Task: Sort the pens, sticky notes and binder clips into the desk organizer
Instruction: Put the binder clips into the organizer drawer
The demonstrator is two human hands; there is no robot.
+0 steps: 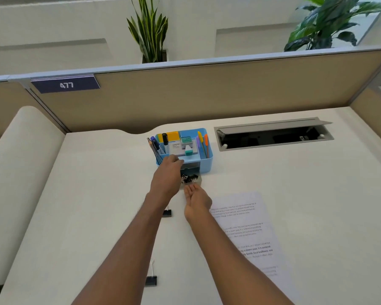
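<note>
The left hand (166, 172) rests closed on the blue plastic organizer's (206, 160) front edge. The right hand (196, 200) lies open by its pulled-out drawer of black binder clips (189, 178).

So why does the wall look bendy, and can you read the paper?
Head view: the wide lens bows the partition and desk edges; the printed paper is too soft to read; light is even, with only a faint shadow under the hands by the blue organizer.

Both bare arms stretch forward; the left hand (166, 176) lies knuckles-up, fingers curled down, the right hand (197, 200) palm-up with fingers loosely open.
</note>
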